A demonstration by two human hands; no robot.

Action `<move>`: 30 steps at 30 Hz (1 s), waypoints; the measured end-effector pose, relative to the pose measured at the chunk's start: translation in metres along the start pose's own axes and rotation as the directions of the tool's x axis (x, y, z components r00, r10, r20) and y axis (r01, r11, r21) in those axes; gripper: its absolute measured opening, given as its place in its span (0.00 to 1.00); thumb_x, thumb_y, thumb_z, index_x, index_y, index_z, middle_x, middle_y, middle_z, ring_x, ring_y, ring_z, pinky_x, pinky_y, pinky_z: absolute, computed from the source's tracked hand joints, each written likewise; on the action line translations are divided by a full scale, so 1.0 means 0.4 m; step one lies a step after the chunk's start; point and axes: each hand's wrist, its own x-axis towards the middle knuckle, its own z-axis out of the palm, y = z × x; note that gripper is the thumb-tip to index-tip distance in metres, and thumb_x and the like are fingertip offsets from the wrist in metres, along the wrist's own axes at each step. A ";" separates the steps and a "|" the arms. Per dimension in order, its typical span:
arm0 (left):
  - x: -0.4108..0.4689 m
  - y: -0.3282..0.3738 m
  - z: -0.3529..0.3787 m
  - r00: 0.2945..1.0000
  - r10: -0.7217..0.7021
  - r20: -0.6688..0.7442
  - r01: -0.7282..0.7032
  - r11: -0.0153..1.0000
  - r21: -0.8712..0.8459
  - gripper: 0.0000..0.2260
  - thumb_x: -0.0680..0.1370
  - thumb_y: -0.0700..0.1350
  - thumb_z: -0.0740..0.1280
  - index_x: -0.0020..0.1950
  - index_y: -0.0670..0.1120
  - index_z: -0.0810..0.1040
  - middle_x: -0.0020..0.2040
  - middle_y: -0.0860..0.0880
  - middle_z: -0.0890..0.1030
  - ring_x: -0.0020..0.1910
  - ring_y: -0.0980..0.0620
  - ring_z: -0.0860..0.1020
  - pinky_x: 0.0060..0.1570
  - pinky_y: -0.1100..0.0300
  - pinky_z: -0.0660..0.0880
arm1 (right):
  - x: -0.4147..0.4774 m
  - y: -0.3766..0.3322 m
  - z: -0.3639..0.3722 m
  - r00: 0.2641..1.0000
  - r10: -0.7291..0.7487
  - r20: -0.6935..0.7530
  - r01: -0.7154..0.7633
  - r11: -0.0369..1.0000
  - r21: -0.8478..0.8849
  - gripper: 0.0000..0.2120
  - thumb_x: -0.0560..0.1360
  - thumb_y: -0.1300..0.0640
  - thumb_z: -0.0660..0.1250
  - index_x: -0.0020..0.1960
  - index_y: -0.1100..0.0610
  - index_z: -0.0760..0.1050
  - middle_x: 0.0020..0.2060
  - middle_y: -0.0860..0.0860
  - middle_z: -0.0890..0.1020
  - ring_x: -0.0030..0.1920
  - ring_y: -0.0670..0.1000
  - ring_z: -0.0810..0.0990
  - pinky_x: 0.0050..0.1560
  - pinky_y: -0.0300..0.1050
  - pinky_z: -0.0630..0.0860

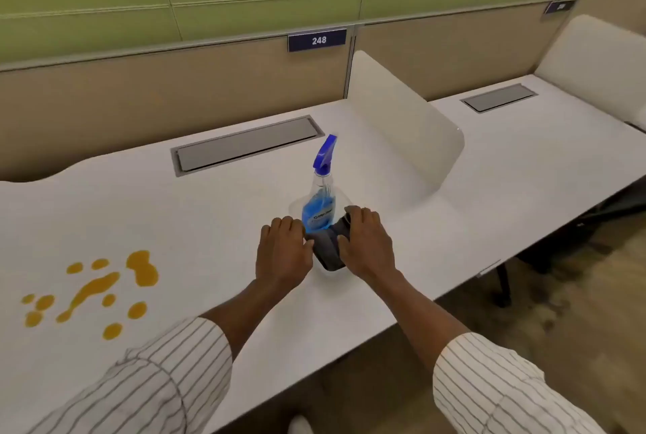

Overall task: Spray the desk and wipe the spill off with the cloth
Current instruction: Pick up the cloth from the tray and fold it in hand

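An orange spill (101,288) lies in several blobs on the white desk (195,223), at the left. A clear spray bottle (320,199) with blue liquid and a blue nozzle stands upright at the middle, in a shallow clear tray (295,206). A folded dark grey cloth (327,251) lies just in front of the bottle. My right hand (367,244) is laid over the cloth's right side, with fingers and thumb closed on it. My left hand (283,251) is curled at the cloth's left edge, its thumb touching it; its grip is hidden.
A white divider panel (402,125) stands right of the bottle. A grey cable hatch (244,145) is set into the desk behind it, and a second hatch (500,97) on the neighbouring desk. A partition with a sign reading 248 (317,40) runs along the back. Floor lies beyond the desk's right front edge.
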 end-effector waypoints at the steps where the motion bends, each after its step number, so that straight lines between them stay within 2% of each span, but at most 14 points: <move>1: 0.007 0.011 0.012 1.000 -0.007 0.005 0.007 1.000 -0.011 0.14 0.86 0.55 0.65 0.64 0.46 0.78 0.59 0.48 0.82 0.58 0.48 0.77 0.61 0.54 0.72 | 0.000 0.011 -0.003 1.000 0.009 0.002 -0.009 1.000 -0.025 0.20 0.78 0.53 0.68 0.69 0.55 0.71 0.60 0.53 0.80 0.59 0.54 0.77 0.53 0.48 0.78; 4: 0.026 0.042 0.033 0.999 -0.030 0.012 0.030 1.000 -0.005 0.16 0.86 0.56 0.65 0.66 0.46 0.77 0.60 0.47 0.81 0.58 0.48 0.77 0.61 0.53 0.73 | 0.001 0.048 0.006 0.999 0.035 -0.022 -0.038 0.992 -0.120 0.17 0.76 0.56 0.68 0.65 0.56 0.75 0.55 0.54 0.83 0.54 0.55 0.77 0.52 0.50 0.78; 8: 0.041 0.063 0.060 0.992 -0.101 0.074 0.096 0.993 0.071 0.20 0.85 0.60 0.64 0.69 0.47 0.75 0.62 0.48 0.81 0.60 0.48 0.78 0.64 0.53 0.74 | 0.007 0.076 0.020 1.000 -0.003 0.005 0.004 0.975 -0.223 0.12 0.75 0.55 0.71 0.57 0.56 0.78 0.49 0.53 0.85 0.51 0.55 0.77 0.47 0.49 0.75; 11: 0.049 0.066 0.071 0.981 -0.153 0.121 0.142 0.985 0.096 0.20 0.85 0.61 0.65 0.69 0.47 0.74 0.62 0.48 0.81 0.61 0.49 0.77 0.64 0.54 0.74 | 0.014 0.077 0.029 1.000 0.003 0.024 0.004 0.964 -0.267 0.16 0.72 0.55 0.75 0.58 0.56 0.78 0.47 0.53 0.85 0.49 0.56 0.78 0.45 0.50 0.76; 15: 0.063 0.076 0.068 0.964 -0.218 0.153 0.207 0.975 0.082 0.19 0.85 0.59 0.67 0.67 0.46 0.76 0.60 0.48 0.81 0.60 0.49 0.77 0.63 0.55 0.74 | 0.032 0.075 0.046 0.996 0.057 0.065 -0.037 0.960 -0.277 0.20 0.72 0.57 0.75 0.61 0.56 0.75 0.48 0.54 0.84 0.50 0.56 0.78 0.46 0.50 0.77; 18: 0.076 0.080 0.066 0.956 -0.247 0.158 0.239 0.969 0.067 0.18 0.84 0.57 0.69 0.67 0.46 0.77 0.61 0.47 0.80 0.61 0.49 0.76 0.62 0.56 0.74 | 0.043 0.075 0.053 0.990 0.123 0.069 -0.107 0.975 -0.194 0.18 0.74 0.58 0.71 0.63 0.56 0.75 0.49 0.54 0.83 0.52 0.55 0.78 0.47 0.50 0.79; 22: 0.090 0.083 0.063 0.946 -0.288 0.148 0.295 0.955 -0.021 0.18 0.83 0.57 0.71 0.66 0.46 0.79 0.61 0.48 0.79 0.61 0.48 0.76 0.62 0.56 0.77 | 0.052 0.067 0.043 0.983 0.183 0.015 -0.182 0.982 -0.056 0.11 0.76 0.56 0.67 0.59 0.54 0.78 0.48 0.50 0.83 0.53 0.53 0.77 0.45 0.49 0.79; 27: 0.091 0.099 0.028 0.949 -0.299 0.099 0.315 0.918 -0.243 0.16 0.80 0.59 0.73 0.58 0.49 0.79 0.58 0.48 0.79 0.60 0.47 0.75 0.62 0.52 0.77 | 0.056 0.047 -0.004 0.962 0.248 -0.115 -0.226 0.958 0.175 0.12 0.77 0.53 0.71 0.59 0.50 0.80 0.47 0.49 0.83 0.51 0.51 0.78 0.43 0.44 0.74; 30: 0.081 0.109 -0.025 0.943 -0.323 0.085 0.326 0.836 -0.441 0.14 0.81 0.58 0.74 0.55 0.48 0.79 0.56 0.48 0.77 0.60 0.47 0.76 0.62 0.52 0.77 | 0.062 0.040 -0.052 0.941 0.297 -0.165 -0.233 0.917 0.323 0.11 0.76 0.51 0.74 0.58 0.47 0.80 0.46 0.48 0.83 0.49 0.51 0.82 0.44 0.44 0.77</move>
